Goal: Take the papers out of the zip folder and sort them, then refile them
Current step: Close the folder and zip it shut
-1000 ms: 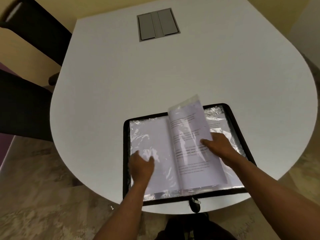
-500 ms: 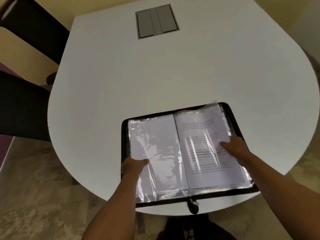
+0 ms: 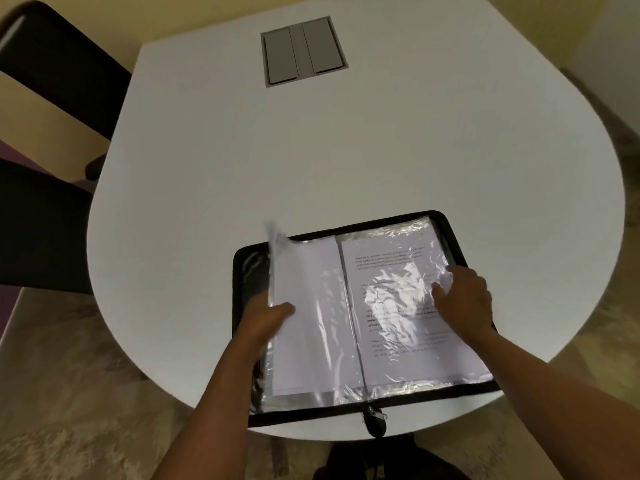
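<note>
A black zip folder (image 3: pixel 450 233) lies open at the near edge of the white table (image 3: pixel 311 161). Clear plastic sleeves inside it hold white papers. My left hand (image 3: pixel 266 320) grips the outer edge of the left-hand sleeves (image 3: pixel 304 306) and holds them lifted off the folder's left half, thumb on top. My right hand (image 3: pixel 464 299) lies flat, fingers spread, on the right-hand sleeve with a printed page (image 3: pixel 398 306). The zipper pull (image 3: pixel 375 415) hangs over the table's front edge.
A grey double-flap cable hatch (image 3: pixel 304 51) is set into the far part of the table. Two black chairs (image 3: pixel 45 216) stand at the left. Patterned floor shows around the table's rounded edge.
My left hand has taken hold of the left sleeves and raised their outer edge. My right hand laid the turned sleeve down on the right side and now rests on it.
</note>
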A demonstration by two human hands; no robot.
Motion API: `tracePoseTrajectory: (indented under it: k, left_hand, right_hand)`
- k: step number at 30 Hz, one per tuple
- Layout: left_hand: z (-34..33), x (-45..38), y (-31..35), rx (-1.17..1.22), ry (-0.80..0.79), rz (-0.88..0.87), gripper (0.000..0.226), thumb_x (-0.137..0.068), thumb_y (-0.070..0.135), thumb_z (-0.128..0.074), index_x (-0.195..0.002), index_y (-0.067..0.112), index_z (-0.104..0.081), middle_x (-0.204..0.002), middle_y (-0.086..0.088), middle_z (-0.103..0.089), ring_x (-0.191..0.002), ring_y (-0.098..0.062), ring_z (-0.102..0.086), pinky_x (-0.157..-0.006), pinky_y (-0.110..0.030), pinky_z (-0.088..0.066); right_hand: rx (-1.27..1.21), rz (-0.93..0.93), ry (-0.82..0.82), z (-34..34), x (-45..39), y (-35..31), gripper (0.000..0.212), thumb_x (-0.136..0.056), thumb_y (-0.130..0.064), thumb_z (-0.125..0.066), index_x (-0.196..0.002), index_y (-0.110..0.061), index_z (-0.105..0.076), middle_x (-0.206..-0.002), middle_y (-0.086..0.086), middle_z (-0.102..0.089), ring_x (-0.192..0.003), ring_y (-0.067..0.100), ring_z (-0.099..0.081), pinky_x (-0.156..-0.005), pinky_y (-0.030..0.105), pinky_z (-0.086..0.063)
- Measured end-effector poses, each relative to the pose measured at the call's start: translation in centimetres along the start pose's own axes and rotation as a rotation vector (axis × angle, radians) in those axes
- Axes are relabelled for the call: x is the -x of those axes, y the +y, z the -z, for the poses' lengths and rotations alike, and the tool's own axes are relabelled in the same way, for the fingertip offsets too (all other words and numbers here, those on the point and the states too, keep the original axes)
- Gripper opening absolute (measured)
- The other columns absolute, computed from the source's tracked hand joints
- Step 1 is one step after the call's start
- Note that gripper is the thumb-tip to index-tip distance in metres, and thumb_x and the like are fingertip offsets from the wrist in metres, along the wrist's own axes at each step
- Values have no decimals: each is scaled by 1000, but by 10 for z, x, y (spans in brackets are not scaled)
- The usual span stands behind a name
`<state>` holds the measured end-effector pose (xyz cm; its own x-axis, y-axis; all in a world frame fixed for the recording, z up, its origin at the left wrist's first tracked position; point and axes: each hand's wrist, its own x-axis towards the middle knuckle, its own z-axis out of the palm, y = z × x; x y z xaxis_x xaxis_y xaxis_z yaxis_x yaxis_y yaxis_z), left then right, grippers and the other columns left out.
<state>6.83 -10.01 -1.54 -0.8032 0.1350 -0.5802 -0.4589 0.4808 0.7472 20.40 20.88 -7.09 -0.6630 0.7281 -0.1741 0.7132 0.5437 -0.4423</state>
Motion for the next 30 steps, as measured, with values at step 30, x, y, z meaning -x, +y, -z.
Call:
tracePoseTrajectory:
  k: [30]
  left_hand:
    - [-26, 6, -57, -514, 333, -72, 23, -83, 16, -67, -105, 10, -63, -103, -13, -63, -98, -36, -60, -76, -33, -44]
  right_hand:
    - [-82, 4, -201, 15, -5, 52, 45, -86, -19, -66, -129, -12, -54, -106, 8, -62, -96, 27, -58, -76, 33, -44]
